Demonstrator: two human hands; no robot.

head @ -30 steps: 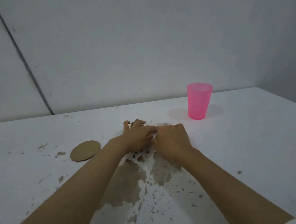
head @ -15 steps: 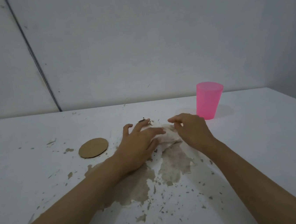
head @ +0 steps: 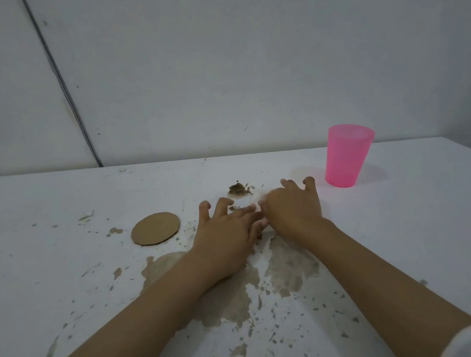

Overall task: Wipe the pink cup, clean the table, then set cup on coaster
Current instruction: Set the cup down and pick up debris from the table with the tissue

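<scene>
At frame centre, the left hand and right hand rest on the stained table; the pink cup stands at right, the coaster at left.

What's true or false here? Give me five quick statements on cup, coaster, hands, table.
1. The pink cup stands upright on the table. True.
2. The cup sits on the coaster. False: the coaster lies bare, left of the cup.
3. The left hand and right hand rest side by side between coaster and cup. True.
4. The right hand grips the cup. False: it is short of the cup, apart from it.
5. The table is spotless. False: brown stains spread beneath the forearms.
</scene>
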